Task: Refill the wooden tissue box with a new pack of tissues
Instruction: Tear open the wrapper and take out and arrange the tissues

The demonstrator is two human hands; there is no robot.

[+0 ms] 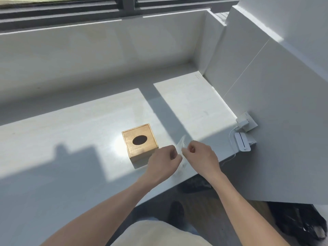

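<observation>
I see the wooden box [140, 144] near the ledge [71, 139] front edge, oval hole facing up, long axis approx left-right. Left hand [164, 162] & right hand [200, 155] both pinch a thin plastic wrapper [182, 144] just right of it.

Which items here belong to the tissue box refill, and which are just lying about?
Job:
wooden tissue box, lid on
clear plastic wrap, pinched by left hand and right hand

Lying about:
wall charger
white device with cable
</observation>
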